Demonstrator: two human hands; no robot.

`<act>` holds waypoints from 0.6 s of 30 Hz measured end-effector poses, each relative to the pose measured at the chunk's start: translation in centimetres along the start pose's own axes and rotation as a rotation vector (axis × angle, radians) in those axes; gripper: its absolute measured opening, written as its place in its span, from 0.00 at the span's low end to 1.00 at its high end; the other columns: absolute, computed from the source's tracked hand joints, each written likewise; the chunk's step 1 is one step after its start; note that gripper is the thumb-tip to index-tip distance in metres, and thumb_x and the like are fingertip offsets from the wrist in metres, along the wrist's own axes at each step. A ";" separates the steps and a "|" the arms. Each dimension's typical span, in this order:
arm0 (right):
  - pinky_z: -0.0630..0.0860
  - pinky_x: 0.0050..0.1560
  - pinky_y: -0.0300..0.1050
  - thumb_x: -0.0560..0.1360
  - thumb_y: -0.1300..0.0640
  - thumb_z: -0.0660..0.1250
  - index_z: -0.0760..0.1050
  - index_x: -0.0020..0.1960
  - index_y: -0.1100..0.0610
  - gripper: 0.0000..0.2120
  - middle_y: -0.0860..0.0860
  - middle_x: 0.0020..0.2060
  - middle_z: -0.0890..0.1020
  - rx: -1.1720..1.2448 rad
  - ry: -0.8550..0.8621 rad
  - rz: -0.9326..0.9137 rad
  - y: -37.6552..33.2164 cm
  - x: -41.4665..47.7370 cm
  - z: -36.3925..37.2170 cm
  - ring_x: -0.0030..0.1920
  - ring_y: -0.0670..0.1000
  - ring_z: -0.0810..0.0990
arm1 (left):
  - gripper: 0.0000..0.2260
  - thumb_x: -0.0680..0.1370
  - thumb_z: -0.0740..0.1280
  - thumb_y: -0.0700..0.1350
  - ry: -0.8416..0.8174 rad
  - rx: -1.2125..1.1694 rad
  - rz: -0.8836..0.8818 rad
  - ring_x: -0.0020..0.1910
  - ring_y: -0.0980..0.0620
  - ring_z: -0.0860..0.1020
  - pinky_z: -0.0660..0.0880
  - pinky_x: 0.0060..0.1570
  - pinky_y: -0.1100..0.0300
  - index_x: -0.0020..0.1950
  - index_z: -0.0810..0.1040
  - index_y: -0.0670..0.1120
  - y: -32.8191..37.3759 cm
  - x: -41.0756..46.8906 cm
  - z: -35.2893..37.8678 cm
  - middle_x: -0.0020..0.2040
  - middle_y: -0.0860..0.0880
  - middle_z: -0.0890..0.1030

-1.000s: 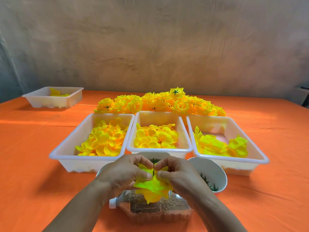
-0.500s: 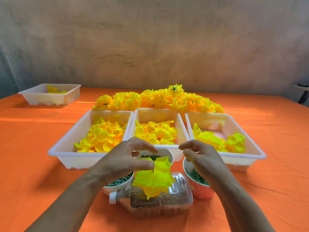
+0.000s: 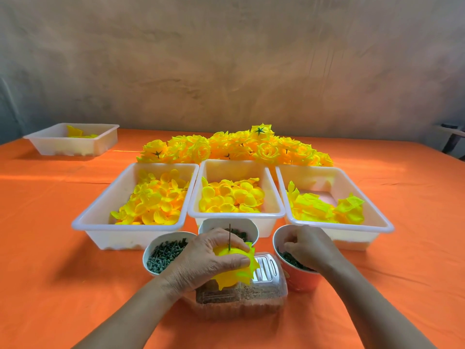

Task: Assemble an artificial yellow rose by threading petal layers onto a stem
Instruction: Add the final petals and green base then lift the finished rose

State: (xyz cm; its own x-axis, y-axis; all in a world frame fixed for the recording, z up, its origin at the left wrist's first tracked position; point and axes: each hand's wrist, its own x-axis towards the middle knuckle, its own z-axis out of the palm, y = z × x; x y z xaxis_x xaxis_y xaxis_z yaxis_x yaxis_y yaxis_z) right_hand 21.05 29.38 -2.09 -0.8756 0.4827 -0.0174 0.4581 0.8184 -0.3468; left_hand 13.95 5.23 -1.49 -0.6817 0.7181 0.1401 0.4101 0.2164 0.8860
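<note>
Several yellow petal layers point(image 3: 234, 275) sit on the thin green stem point(image 3: 229, 235), held above a clear box point(image 3: 266, 290) on the tabletop point(image 3: 75, 273) by the left hand point(image 3: 208, 258), its grip curled round them. The right hand point(image 3: 309, 245) reaches into the orange cup point(image 3: 299, 282) of small green pieces point(image 3: 293, 260); whether its grip has one I cannot tell. Next, I judge, one piece must go onto the stem; no writing is readable.

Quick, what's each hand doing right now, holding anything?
Left hand: grips the yellow petal layers on the stem.
Right hand: fingers in the orange cup; cannot tell whether it holds anything.
</note>
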 end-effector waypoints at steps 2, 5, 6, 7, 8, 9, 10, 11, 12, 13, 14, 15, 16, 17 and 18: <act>0.68 0.39 0.40 0.69 0.54 0.65 0.77 0.40 0.46 0.05 0.47 0.45 0.82 -0.092 -0.024 -0.016 0.3 0.4 0.8 0.49 0.50 0.79 | 0.11 0.63 0.75 0.61 0.032 -0.028 0.008 0.53 0.65 0.78 0.77 0.54 0.62 0.44 0.83 0.64 -0.2 -0.1 0.4 0.52 0.62 0.81; 0.69 0.42 0.38 0.70 0.52 0.64 0.81 0.46 0.50 0.09 0.47 0.50 0.83 -0.231 0.014 -0.044 0.6 0.9 1.7 0.53 0.51 0.79 | 0.11 0.62 0.75 0.60 0.078 -0.074 0.015 0.50 0.63 0.79 0.79 0.47 0.64 0.43 0.84 0.64 -0.7 -0.1 1.0 0.51 0.58 0.81; 0.70 0.44 0.38 0.71 0.51 0.64 0.82 0.48 0.50 0.10 0.47 0.50 0.83 -0.256 0.023 -0.050 0.7 1.0 1.8 0.53 0.51 0.79 | 0.11 0.61 0.75 0.61 0.090 -0.077 0.020 0.50 0.64 0.79 0.78 0.45 0.67 0.42 0.84 0.64 -0.8 -0.1 1.1 0.51 0.58 0.80; 0.72 0.47 0.39 0.71 0.50 0.64 0.82 0.49 0.50 0.11 0.46 0.51 0.83 -0.272 0.024 -0.055 0.7 1.2 1.9 0.54 0.51 0.79 | 0.12 0.60 0.74 0.63 0.099 -0.076 0.024 0.49 0.65 0.79 0.77 0.44 0.68 0.42 0.83 0.65 -0.9 -0.1 1.2 0.51 0.59 0.80; 0.73 0.49 0.39 0.71 0.50 0.63 0.82 0.50 0.49 0.12 0.46 0.51 0.83 -0.279 0.018 -0.055 0.7 1.2 2.0 0.54 0.50 0.79 | 0.12 0.60 0.73 0.64 0.107 -0.074 0.026 0.49 0.65 0.79 0.77 0.42 0.69 0.42 0.83 0.65 -1.0 -0.1 1.3 0.51 0.60 0.80; 0.74 0.50 0.39 0.71 0.50 0.63 0.82 0.50 0.49 0.12 0.46 0.51 0.83 -0.280 0.010 -0.054 0.7 1.3 2.0 0.55 0.50 0.79 | 0.12 0.60 0.73 0.64 0.113 -0.069 0.027 0.49 0.64 0.79 0.77 0.42 0.70 0.42 0.83 0.65 -1.0 0.0 1.4 0.51 0.59 0.80; 0.75 0.51 0.40 0.71 0.50 0.63 0.82 0.51 0.49 0.12 0.46 0.52 0.83 -0.276 0.003 -0.052 0.6 1.3 2.0 0.55 0.50 0.79 | 0.12 0.60 0.72 0.64 0.121 -0.063 0.028 0.49 0.64 0.79 0.76 0.41 0.70 0.42 0.83 0.65 -1.1 0.0 1.4 0.51 0.59 0.80; 0.75 0.52 0.40 0.71 0.51 0.63 0.82 0.51 0.49 0.12 0.46 0.52 0.83 -0.271 0.004 -0.053 0.6 1.4 2.0 0.55 0.50 0.79 | 0.12 0.60 0.72 0.64 0.130 -0.061 0.028 0.48 0.64 0.79 0.76 0.40 0.71 0.42 0.83 0.65 -1.2 0.0 1.5 0.50 0.59 0.80; 0.75 0.53 0.40 0.71 0.51 0.64 0.81 0.51 0.49 0.12 0.45 0.53 0.83 -0.261 0.011 -0.051 0.6 1.3 2.0 0.56 0.50 0.79 | 0.12 0.60 0.72 0.64 0.139 -0.063 0.029 0.48 0.64 0.79 0.76 0.39 0.71 0.42 0.83 0.65 -1.3 0.1 1.6 0.50 0.59 0.80; 0.75 0.53 0.40 0.71 0.52 0.64 0.81 0.51 0.49 0.11 0.45 0.53 0.83 -0.246 0.025 -0.053 0.7 1.4 2.1 0.56 0.50 0.79 | 0.13 0.60 0.72 0.64 0.147 -0.067 0.029 0.47 0.65 0.79 0.76 0.38 0.71 0.42 0.83 0.64 -1.4 0.1 1.7 0.50 0.59 0.80; 0.75 0.53 0.40 0.71 0.51 0.64 0.81 0.51 0.49 0.11 0.45 0.53 0.82 -0.233 0.038 -0.055 0.8 1.4 2.2 0.56 0.50 0.79 | 0.14 0.60 0.72 0.64 0.155 -0.070 0.029 0.47 0.65 0.79 0.76 0.38 0.71 0.42 0.84 0.63 -1.5 0.1 1.8 0.50 0.59 0.80; 0.74 0.52 0.40 0.72 0.51 0.65 0.81 0.51 0.49 0.11 0.46 0.53 0.82 -0.226 0.049 -0.054 0.8 1.4 2.3 0.56 0.51 0.79 | 0.14 0.60 0.72 0.64 0.164 -0.063 0.028 0.48 0.64 0.79 0.76 0.38 0.71 0.43 0.84 0.63 -1.6 0.2 1.8 0.49 0.59 0.80; 0.74 0.51 0.40 0.72 0.50 0.65 0.81 0.51 0.49 0.10 0.47 0.53 0.83 -0.220 0.055 -0.051 0.7 1.3 2.3 0.56 0.51 0.79 | 0.15 0.60 0.71 0.64 0.176 -0.041 0.028 0.48 0.65 0.78 0.75 0.40 0.72 0.43 0.83 0.63 -1.7 0.3 1.9 0.49 0.60 0.81; 0.74 0.49 0.40 0.72 0.50 0.65 0.81 0.49 0.48 0.09 0.47 0.52 0.83 -0.206 0.064 -0.050 0.6 1.3 2.3 0.54 0.52 0.79 | 0.15 0.60 0.71 0.65 0.186 -0.016 0.028 0.49 0.65 0.78 0.75 0.42 0.72 0.44 0.83 0.64 -1.8 0.3 1.9 0.49 0.60 0.81; 0.74 0.45 0.40 0.71 0.51 0.65 0.81 0.44 0.45 0.06 0.46 0.48 0.83 -0.178 0.065 -0.050 0.5 1.0 2.1 0.51 0.52 0.80 | 0.15 0.60 0.70 0.65 0.191 0.000 0.026 0.49 0.66 0.78 0.75 0.43 0.72 0.44 0.83 0.65 -1.9 0.4 1.9 0.49 0.61 0.81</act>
State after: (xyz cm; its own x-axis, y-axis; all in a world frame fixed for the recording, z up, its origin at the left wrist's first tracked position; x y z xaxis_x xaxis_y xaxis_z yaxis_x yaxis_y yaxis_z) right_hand 20.05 29.65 -4.27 -0.8888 0.4545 0.0588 0.4391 0.8813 -0.1746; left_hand 14.06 6.34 -3.92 -0.7735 0.5851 0.2438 0.4289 0.1998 0.8810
